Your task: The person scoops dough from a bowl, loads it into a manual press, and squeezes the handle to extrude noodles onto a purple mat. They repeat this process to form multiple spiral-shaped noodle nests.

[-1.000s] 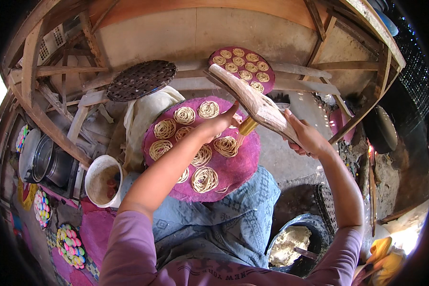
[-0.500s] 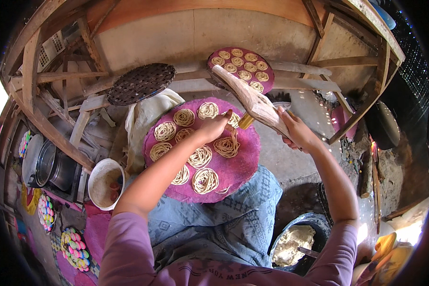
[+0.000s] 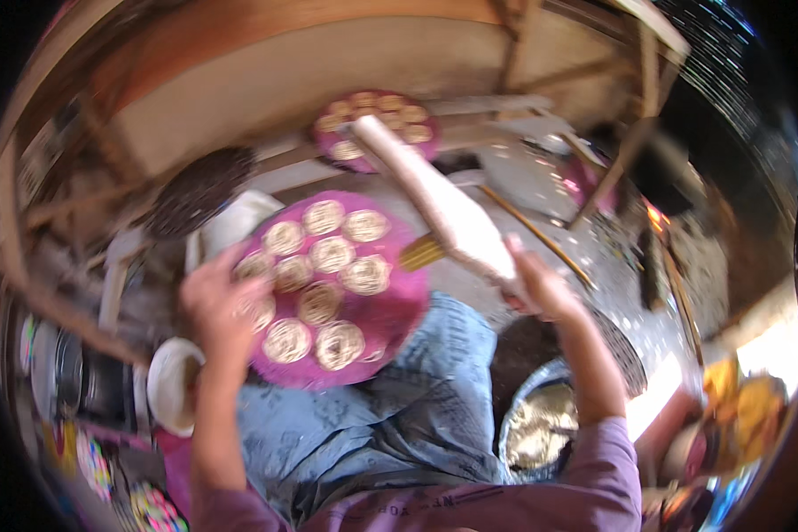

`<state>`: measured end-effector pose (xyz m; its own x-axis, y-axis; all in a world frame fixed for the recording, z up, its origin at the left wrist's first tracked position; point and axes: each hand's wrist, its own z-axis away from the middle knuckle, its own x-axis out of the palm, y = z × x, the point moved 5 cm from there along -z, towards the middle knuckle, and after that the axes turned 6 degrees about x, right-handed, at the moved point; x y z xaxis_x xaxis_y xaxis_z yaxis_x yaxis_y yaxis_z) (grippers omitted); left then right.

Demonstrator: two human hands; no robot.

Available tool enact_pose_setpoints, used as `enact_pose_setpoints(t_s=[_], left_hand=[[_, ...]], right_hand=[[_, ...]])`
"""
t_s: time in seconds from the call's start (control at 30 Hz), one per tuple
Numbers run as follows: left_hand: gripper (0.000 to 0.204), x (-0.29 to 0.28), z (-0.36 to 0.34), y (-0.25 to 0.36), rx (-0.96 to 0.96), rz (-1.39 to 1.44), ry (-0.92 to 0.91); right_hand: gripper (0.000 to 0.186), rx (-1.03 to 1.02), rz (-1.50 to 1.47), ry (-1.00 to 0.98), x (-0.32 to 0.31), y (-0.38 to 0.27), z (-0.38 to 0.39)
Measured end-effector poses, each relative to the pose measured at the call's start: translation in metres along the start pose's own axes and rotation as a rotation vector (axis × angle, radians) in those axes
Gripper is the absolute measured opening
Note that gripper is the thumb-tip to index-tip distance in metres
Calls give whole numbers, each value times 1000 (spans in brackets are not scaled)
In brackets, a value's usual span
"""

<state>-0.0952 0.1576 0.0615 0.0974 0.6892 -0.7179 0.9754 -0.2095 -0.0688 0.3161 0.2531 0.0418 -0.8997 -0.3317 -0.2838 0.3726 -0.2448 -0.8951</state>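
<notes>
A round, magenta cloth-covered tray [image 3: 390, 310] lies across my lap with several nests of pale noodle strands [image 3: 332, 254] on it. At the tray's left edge is my left hand [image 3: 220, 300], overlapping the outer nests; motion smears its fingers, so I cannot tell whether they grip the rim. My right hand [image 3: 541, 282] is wrapped round the near end of a long wooden noodle press [image 3: 443, 208], held slanting above the tray's right side. A short yellow metal cylinder [image 3: 422, 253] juts from the press toward the tray, with no strand visibly hanging from it.
Another magenta tray [image 3: 334, 147] of nests stands at the back. Beside it on the left sits a dark woven tray [image 3: 202, 191]. A white bucket [image 3: 170, 387] is at my left, a basin of pale dough [image 3: 541, 426] at my right. Fire [image 3: 656, 219] glows at far right.
My left hand has moved from the nest beside the metal cylinder to the tray's left edge. The whole view has shifted and blurred; the press stays in my right hand.
</notes>
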Motion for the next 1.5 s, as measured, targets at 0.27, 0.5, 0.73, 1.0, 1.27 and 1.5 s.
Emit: enact_pose_setpoints(t_s=[0.27,0.5,0.73,1.0,1.27,1.5], left_hand=[[37,15,93,-48,-288,256,137],[38,187,48,111,-149,665,-364],[38,230,12,185,-57,752,-541],[39,216,12,180,-52,738,-577],[39,178,22,159,-57,761,-552],[39,138,39,124,-80,803,-537]], right_hand=[[88,64,-1055,-868,105,99,-10],[88,-150,-1201,-1076,109,131,-22],[86,-121,-1316,-1142,98,134,-42],[82,-150,-1428,-1229,97,124,-41],[82,-233,-1186,-1158,103,100,-12],[70,-193,-369,-751,156,6,44]])
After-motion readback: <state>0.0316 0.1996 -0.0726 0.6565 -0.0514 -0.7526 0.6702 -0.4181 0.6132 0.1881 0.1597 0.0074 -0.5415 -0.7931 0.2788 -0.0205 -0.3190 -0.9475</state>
